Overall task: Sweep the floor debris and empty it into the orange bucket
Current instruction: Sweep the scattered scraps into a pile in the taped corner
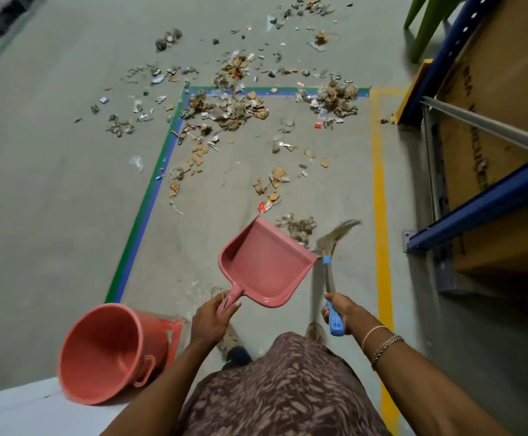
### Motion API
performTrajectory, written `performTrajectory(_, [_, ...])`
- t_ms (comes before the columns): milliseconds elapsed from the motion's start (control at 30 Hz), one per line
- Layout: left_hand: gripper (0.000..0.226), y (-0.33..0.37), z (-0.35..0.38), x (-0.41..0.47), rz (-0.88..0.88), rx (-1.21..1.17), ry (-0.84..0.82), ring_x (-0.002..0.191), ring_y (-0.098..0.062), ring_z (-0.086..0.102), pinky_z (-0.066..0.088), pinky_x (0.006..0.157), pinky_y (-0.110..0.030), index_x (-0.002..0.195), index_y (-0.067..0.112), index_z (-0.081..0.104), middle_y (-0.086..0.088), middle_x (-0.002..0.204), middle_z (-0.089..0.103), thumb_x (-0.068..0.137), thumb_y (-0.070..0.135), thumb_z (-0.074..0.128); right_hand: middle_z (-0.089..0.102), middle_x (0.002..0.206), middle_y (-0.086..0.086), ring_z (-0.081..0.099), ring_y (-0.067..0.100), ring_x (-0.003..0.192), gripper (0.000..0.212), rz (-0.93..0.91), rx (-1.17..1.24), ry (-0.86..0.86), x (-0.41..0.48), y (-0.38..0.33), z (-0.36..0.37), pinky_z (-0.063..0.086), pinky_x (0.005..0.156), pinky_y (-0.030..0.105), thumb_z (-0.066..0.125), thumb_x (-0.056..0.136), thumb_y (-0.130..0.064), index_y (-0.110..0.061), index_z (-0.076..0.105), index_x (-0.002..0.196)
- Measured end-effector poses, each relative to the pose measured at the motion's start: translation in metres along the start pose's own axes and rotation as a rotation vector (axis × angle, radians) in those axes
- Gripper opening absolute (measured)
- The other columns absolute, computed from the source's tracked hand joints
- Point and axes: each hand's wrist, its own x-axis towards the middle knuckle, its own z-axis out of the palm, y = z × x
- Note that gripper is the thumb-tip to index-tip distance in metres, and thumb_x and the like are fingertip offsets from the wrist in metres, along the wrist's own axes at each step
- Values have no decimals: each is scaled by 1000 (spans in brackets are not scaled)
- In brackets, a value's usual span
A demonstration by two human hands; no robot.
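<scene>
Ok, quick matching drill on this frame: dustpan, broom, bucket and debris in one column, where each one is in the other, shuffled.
Column 1
1. dustpan
2. broom
3. bucket
4. debris

Column 2
A. scattered over the tape ahead
B. held by the right hand
C. down at the person's left side
D. held by the left hand

Pairs: 1-D, 2-B, 3-C, 4-A
</scene>
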Motion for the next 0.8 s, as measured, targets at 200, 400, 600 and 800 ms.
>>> performTrajectory(200, [23, -40, -33, 50, -26, -165, 11, 83, -18, 67, 49, 71, -35, 100, 27, 65, 9, 85, 69, 98, 49, 57, 40, 51, 6, 37, 12, 28, 27, -49, 117, -32, 5, -15, 59, 35, 31, 17, 48, 104, -23, -8, 43, 82])
performTrajectory(400, [19, -91, -87, 124, 118, -112, -87, 70, -18, 67, 54, 66, -43, 100, 28, 45, 8, 82, 69, 99, 45, 54, 39, 46, 4, 34, 10, 28, 32, -118, 285, -117, -18, -21, 126, 30, 29, 15, 45, 103, -21, -9, 42, 74])
performTrajectory(600, [23, -121, -122, 177, 191, -153, -103, 76, -27, 66, 55, 67, -44, 106, 31, 44, 3, 87, 67, 96, 47, 57, 40, 53, 4, 35, 10, 31, 24, -196, 307, -51, -52, -27, 162, 31, 29, 17, 45, 103, -20, -11, 44, 80])
performTrajectory(800, [35, -130, -142, 205, 262, -94, -154, 87, -30, 66, 51, 72, -39, 122, 32, 49, 3, 103, 70, 94, 48, 63, 46, 57, 8, 43, 14, 32, 21, -242, 336, 129, -61, -24, 189, 40, 33, 18, 44, 97, -5, -6, 48, 76])
